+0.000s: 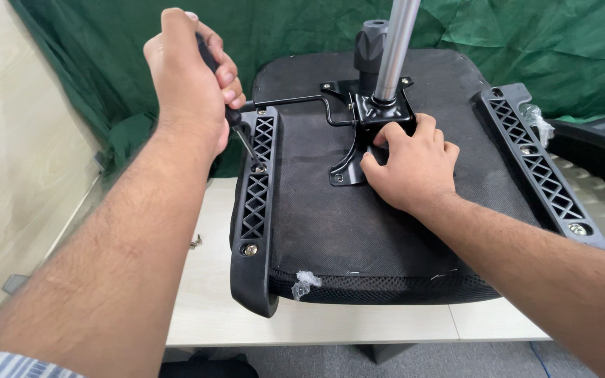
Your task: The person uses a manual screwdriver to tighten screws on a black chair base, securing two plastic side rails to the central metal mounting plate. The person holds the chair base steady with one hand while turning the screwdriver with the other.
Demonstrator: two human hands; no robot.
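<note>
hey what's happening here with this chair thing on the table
A person has an upturned black chair seat lying on a pale table. The left hand grips a screwdriver, its tip at a screw in the left armrest bracket. The right hand presses on the metal base plate beside the silver gas-lift column.

Room around the upturned seat

The pole (395,49) and mount plate (369,115) are blocking the middle of the seat (316,217), with the right hand (411,164) lying against them. The left hand (190,77) and screwdriver (243,133) are crowding the left bracket (255,210). The right bracket (537,164) is standing free, and bare counter (204,294) is lying open left of the seat.
</note>
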